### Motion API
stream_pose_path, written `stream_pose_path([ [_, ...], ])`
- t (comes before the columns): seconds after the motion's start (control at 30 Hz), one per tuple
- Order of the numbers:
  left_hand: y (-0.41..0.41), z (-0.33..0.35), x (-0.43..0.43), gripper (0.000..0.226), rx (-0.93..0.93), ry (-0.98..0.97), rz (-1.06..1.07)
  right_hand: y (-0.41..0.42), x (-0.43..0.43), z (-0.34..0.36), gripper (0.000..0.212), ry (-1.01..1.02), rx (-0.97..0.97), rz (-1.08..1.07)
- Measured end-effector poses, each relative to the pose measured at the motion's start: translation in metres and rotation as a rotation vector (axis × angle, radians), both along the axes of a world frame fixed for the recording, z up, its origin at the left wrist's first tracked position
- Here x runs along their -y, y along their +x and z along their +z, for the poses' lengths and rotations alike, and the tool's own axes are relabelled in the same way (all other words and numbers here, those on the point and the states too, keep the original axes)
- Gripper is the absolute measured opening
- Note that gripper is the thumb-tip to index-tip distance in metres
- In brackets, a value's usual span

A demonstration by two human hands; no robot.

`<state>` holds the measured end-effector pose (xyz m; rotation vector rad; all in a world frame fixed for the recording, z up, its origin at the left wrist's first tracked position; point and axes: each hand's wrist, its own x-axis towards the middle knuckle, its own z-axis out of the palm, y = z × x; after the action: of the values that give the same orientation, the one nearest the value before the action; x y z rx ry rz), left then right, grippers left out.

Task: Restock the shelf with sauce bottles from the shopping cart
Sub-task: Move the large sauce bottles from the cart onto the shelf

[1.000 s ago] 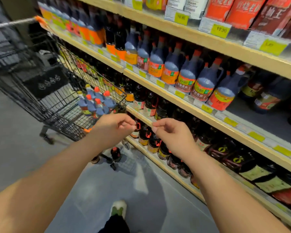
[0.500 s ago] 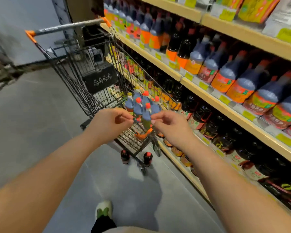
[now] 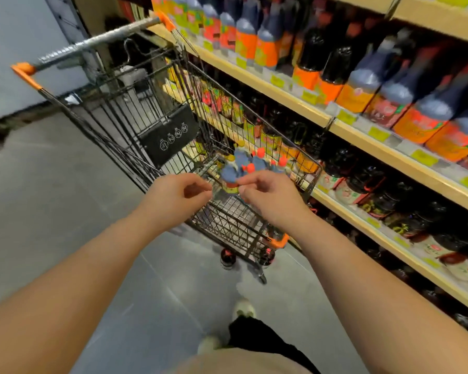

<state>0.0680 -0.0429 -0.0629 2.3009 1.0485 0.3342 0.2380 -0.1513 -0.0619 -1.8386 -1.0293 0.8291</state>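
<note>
Red-capped sauce bottles (image 3: 257,161) stand bunched in the shopping cart (image 3: 130,106), against its wire wall on the shelf (image 3: 289,96) side. My left hand (image 3: 177,197) and right hand (image 3: 272,197) hover over the basket, fingers loosely curled and holding nothing; the right fingertips (image 3: 243,183) are just beside the nearest bottle, and I cannot tell whether they touch. I'd take one bottle per hand around the shoulder below the cap and lift straight up to clear the wire rim. Orange-labelled bottles (image 3: 355,97) already crowd the shelf edge to my right, so I'd need a gap first. My shoe (image 3: 243,307) is near the cart's front end.
</note>
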Motion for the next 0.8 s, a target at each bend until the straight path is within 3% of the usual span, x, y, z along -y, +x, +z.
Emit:
stream_pose_path([
  [0.57, 0.101, -0.009, -0.187, 0.006, -0.027, -0.092, -0.044, 0.106, -0.187, -0.008, 0.006, -0.011, 0.038, 0.022],
  [0.8, 0.133, -0.030, -0.265, 0.002, -0.040, -0.145, -0.214, 0.119, -0.229, -0.027, 0.006, -0.128, 0.028, -0.169],
])
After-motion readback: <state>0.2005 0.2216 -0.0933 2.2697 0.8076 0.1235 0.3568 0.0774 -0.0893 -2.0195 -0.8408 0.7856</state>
